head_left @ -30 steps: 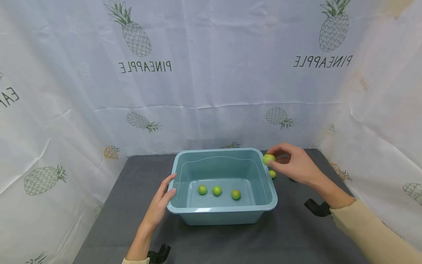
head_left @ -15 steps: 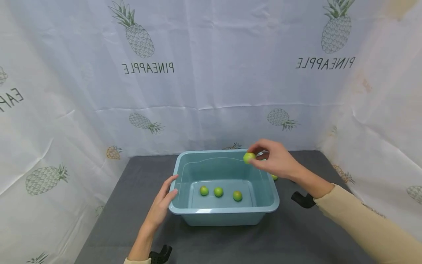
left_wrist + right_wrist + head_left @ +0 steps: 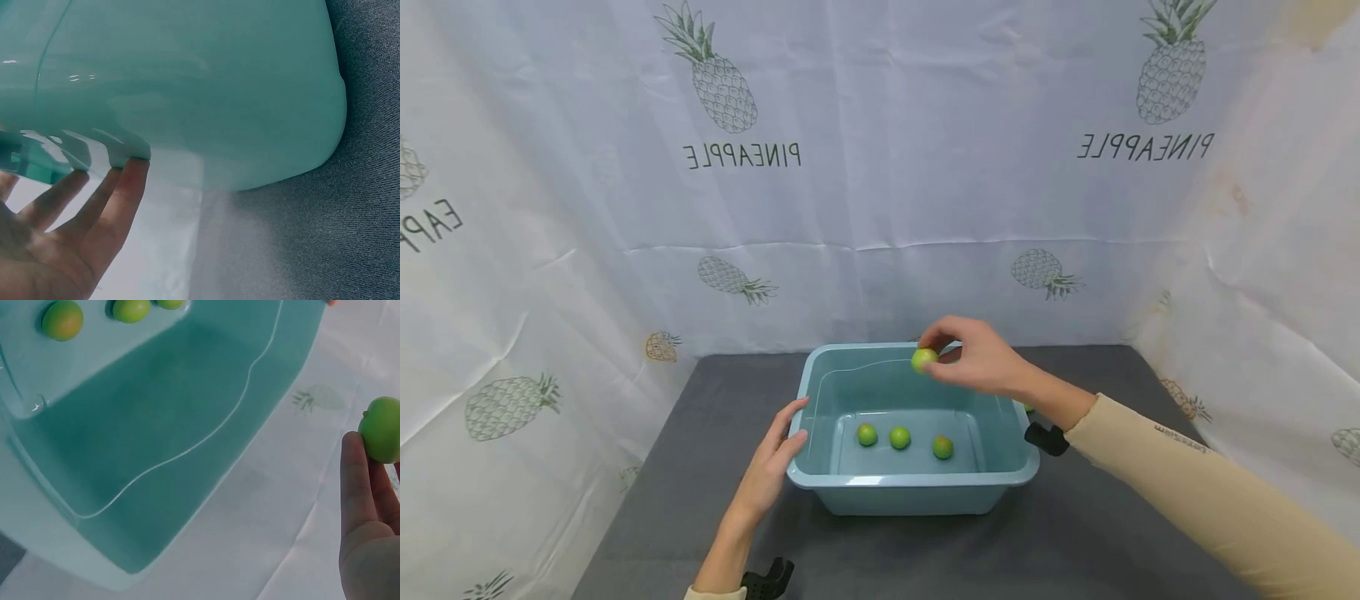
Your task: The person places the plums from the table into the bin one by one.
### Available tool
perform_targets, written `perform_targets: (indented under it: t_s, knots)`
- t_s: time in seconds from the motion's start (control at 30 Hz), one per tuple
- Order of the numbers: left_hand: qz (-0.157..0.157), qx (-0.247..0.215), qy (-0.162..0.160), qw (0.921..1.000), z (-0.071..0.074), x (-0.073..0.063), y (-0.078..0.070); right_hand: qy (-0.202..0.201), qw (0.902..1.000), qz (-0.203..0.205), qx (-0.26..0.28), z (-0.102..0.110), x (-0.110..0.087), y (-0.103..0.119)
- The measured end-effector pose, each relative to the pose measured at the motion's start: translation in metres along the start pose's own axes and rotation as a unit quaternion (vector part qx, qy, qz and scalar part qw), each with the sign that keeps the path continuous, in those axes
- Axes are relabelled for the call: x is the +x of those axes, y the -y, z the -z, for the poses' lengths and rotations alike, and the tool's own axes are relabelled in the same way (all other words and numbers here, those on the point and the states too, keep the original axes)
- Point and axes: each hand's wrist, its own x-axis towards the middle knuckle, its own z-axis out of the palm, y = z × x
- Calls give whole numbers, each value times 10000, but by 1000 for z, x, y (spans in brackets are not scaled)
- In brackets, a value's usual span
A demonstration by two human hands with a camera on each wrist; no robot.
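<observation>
Compared with one second ago, my right hand (image 3: 976,360), fingers pinching a fruit (image 3: 924,360), has shifted leftward from the bin's (image 3: 917,481) right rim to over the bin. My left hand's (image 3: 765,468) spread fingers still touch its left rim. Three fruits (image 3: 900,437) lie inside; my forearm (image 3: 1054,398) partly hides another fruit (image 3: 1028,408) outside.

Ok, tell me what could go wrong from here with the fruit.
The round fruit is raised in the fingertips of the right hand, so it might slip out and drop.

If it falls into the bin, it could knock the three loose fruits on the floor there.

Outside, another fruit is mostly hidden behind the right arm and rim; it could get nudged or overlooked.
</observation>
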Motion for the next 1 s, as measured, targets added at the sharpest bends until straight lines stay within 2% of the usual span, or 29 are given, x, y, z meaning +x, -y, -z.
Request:
perform_targets:
  t_s: [0.63, 0.87, 1.0]
  knots:
    - [-97, -32, -3, 9999, 0, 1, 1, 874, 9960, 152, -67, -52, 42, -22]
    - [-66, -10, -1, 10000, 0, 1, 1, 1341, 9896, 228, -473, -75, 53, -37]
    - [-59, -29, -19, 10000, -1, 1, 1, 1638, 9842, 135, -651, -86, 58, -45]
